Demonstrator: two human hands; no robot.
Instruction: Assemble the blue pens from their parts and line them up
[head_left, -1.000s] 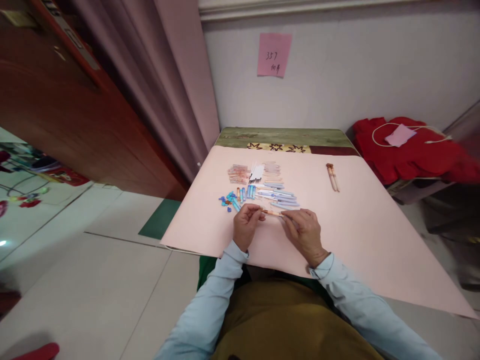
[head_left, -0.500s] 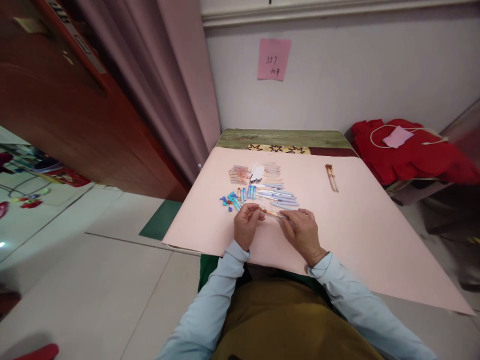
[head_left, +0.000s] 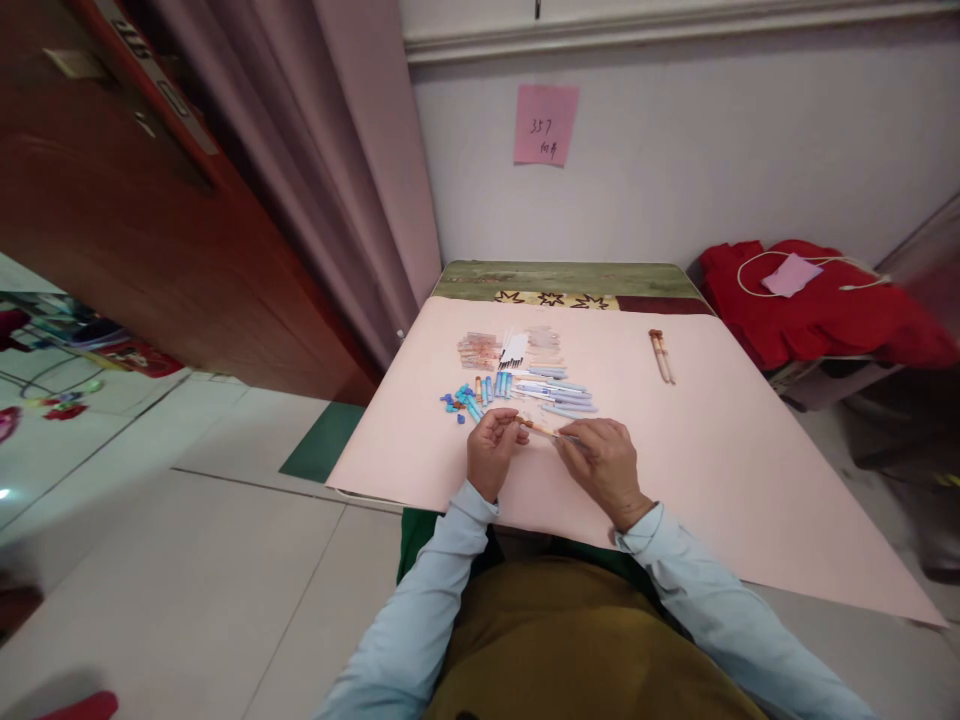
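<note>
Both my hands hold a thin orange pen (head_left: 541,429) just above the pink table cover (head_left: 720,440). My left hand (head_left: 491,452) is closed on its left end. My right hand (head_left: 604,464) pinches the right end. Right behind them lies a spread of pen parts: pale blue barrels (head_left: 559,392), small blue caps (head_left: 469,396), thin refills (head_left: 514,349) and orange pieces (head_left: 478,350).
Two orange pens (head_left: 661,355) lie apart at the back right of the cover. A red cloth with a white cable (head_left: 817,300) sits on a stand to the right. A pink note (head_left: 545,123) hangs on the wall, and a curtain and wooden door stand at left.
My hands have stayed on the orange pen, with the right hand shifting slightly left along it. The view has tilted down a little.
</note>
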